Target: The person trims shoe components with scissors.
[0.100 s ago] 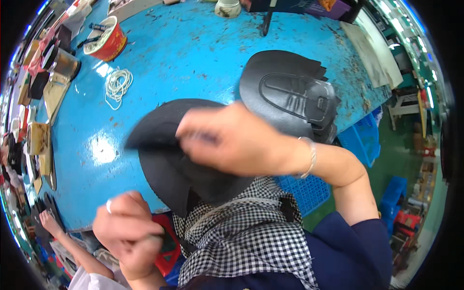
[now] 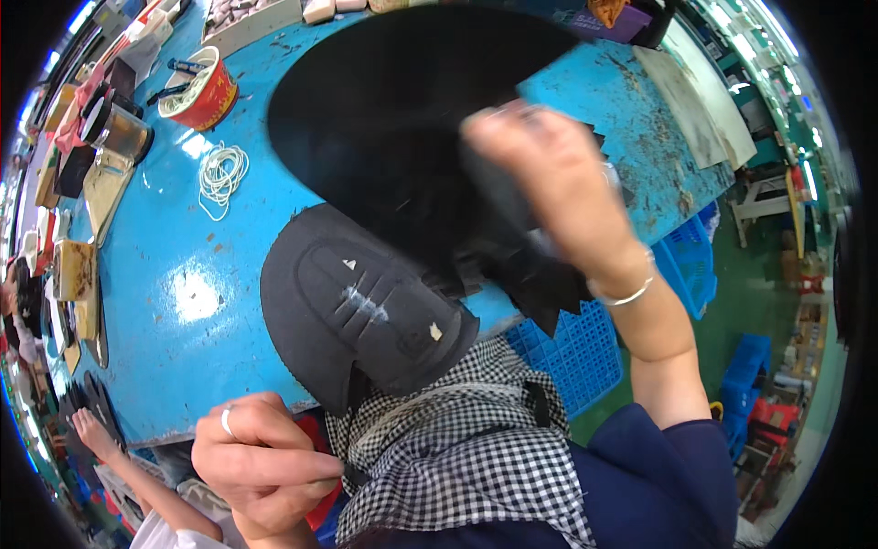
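Observation:
My right hand [image 2: 558, 174], blurred by motion, grips a large black shoe upper piece [image 2: 375, 128] raised above the table. A small metallic glint shows at its fingers, too smeared to name. Below, at the table's near edge, lies a dark grey shoe upper [image 2: 320, 274], matt side up, with a white smear, pale flecks and slits across it. My left hand [image 2: 265, 457], a ring on one finger, hovers left of my checked apron [image 2: 476, 430]. Its thumb and fingers are pressed together; what they hold, if anything, is hidden. The raised piece covers most of the uppers at the right.
On the blue table [image 2: 229, 284], a coil of white cord [image 2: 222, 178] lies near a red tub [image 2: 212, 99]. Jars and blocks line the left. Blue crates [image 2: 576, 357] stand below the right edge. Another person's hand [image 2: 96, 435] is at lower left.
My right hand has moved right and farther away, lifting the black piece off and uncovering the grey upper with the white smear. My left hand has shifted slightly right.

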Demonstrator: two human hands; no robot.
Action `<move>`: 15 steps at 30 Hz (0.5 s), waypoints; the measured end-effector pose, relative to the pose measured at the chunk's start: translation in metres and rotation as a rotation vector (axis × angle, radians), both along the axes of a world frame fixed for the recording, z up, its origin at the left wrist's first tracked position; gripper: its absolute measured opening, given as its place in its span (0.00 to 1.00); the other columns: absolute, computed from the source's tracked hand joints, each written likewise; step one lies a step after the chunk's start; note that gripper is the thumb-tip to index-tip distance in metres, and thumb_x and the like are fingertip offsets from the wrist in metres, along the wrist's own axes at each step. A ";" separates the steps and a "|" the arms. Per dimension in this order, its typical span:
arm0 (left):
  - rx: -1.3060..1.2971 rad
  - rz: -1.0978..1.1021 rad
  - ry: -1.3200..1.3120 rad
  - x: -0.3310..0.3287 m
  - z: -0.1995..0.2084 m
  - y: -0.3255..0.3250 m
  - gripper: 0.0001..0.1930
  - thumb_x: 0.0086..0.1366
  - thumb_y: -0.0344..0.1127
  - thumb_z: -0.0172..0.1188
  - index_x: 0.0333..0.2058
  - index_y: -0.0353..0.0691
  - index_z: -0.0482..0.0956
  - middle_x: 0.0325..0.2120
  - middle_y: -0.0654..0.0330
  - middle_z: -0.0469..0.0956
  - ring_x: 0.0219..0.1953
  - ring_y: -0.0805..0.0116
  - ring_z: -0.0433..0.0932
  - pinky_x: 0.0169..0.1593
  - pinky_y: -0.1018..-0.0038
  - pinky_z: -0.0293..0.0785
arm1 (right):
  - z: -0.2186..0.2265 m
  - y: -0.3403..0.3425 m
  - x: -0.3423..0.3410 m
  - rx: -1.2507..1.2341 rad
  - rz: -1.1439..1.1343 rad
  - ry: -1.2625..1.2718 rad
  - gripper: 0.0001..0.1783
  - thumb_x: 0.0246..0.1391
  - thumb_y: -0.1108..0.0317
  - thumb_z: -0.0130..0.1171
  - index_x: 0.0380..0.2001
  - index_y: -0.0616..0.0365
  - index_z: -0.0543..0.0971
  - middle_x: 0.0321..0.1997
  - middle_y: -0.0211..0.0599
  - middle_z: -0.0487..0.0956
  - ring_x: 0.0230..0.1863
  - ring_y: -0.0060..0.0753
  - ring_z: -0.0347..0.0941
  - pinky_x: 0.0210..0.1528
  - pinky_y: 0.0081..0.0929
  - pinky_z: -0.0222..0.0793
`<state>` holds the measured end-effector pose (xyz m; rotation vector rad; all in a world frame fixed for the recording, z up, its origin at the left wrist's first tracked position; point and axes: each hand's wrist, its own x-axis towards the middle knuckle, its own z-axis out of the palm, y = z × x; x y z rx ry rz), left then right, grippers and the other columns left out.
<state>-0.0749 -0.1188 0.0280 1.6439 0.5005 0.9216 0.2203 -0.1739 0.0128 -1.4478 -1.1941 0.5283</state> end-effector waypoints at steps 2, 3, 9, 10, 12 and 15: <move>0.029 -0.096 0.012 0.001 -0.003 -0.002 0.07 0.43 0.30 0.73 0.23 0.37 0.86 0.17 0.62 0.77 0.16 0.73 0.71 0.19 0.77 0.59 | 0.007 -0.030 0.032 -0.035 -0.152 0.441 0.12 0.64 0.60 0.58 0.35 0.57 0.80 0.29 0.24 0.79 0.29 0.16 0.75 0.30 0.23 0.71; 0.040 -0.103 0.006 -0.001 -0.004 -0.003 0.07 0.43 0.30 0.73 0.23 0.37 0.86 0.17 0.62 0.77 0.16 0.73 0.71 0.19 0.77 0.59 | 0.004 -0.041 0.046 -0.065 -0.184 0.640 0.12 0.64 0.59 0.58 0.37 0.57 0.81 0.29 0.23 0.79 0.29 0.14 0.73 0.30 0.21 0.70; -0.072 0.064 -0.022 -0.024 -0.003 -0.001 0.06 0.59 0.30 0.67 0.25 0.37 0.81 0.14 0.59 0.77 0.15 0.73 0.74 0.19 0.80 0.61 | -0.042 -0.115 0.117 -0.179 -0.492 0.436 0.13 0.67 0.57 0.55 0.43 0.55 0.78 0.29 0.18 0.73 0.17 0.08 0.55 0.18 0.13 0.47; -0.072 0.017 0.022 -0.037 -0.003 0.008 0.05 0.65 0.30 0.61 0.30 0.38 0.77 0.13 0.59 0.75 0.14 0.75 0.70 0.18 0.81 0.58 | -0.042 -0.123 0.121 -0.111 -0.501 0.390 0.13 0.68 0.58 0.54 0.43 0.55 0.77 0.28 0.18 0.72 0.18 0.07 0.54 0.18 0.12 0.46; -0.059 0.088 0.045 -0.041 0.005 0.010 0.05 0.67 0.31 0.61 0.32 0.39 0.76 0.14 0.61 0.73 0.14 0.75 0.67 0.18 0.81 0.56 | -0.032 -0.118 0.111 -0.044 -0.509 0.272 0.12 0.69 0.60 0.51 0.43 0.56 0.77 0.27 0.18 0.70 0.19 0.06 0.54 0.19 0.10 0.46; 0.039 0.100 0.038 -0.032 0.016 0.012 0.07 0.71 0.37 0.57 0.37 0.42 0.72 0.16 0.63 0.69 0.14 0.77 0.60 0.19 0.81 0.53 | -0.030 -0.084 0.066 -0.098 -0.350 -0.286 0.09 0.66 0.66 0.51 0.44 0.57 0.77 0.34 0.30 0.82 0.30 0.24 0.76 0.31 0.21 0.69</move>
